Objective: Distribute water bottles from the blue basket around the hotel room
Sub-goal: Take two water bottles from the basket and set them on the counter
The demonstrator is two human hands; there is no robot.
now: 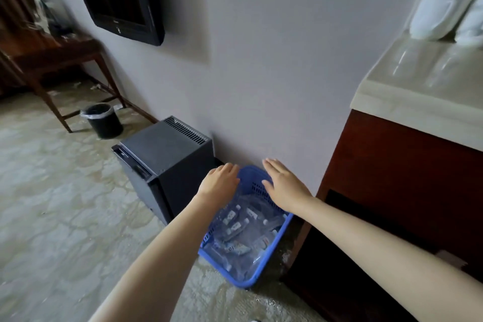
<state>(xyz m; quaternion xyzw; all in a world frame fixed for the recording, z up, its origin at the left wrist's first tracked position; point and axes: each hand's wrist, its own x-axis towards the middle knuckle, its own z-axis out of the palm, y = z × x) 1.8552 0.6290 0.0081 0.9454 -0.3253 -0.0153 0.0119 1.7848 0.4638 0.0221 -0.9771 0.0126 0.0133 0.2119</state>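
Two hands: both reach out over the basket, empty.
Left hand [220, 181]: fingers curled loosely over the far left rim; whether it touches, cannot tell.
Right hand [283, 185]: flat, fingers spread, above the far right rim.
Blue basket [271, 251]: on the floor against the wall, wedged between the black mini fridge [162, 162] and the wooden cabinet [392, 191].
Water bottles [240, 227]: lying piled inside the basket.
Open room: bare carpet [57, 204] to the left.

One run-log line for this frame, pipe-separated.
phase: reach | left hand: open, empty | right hand: open, empty | blue basket: on floor, holds water bottles | none taken yet
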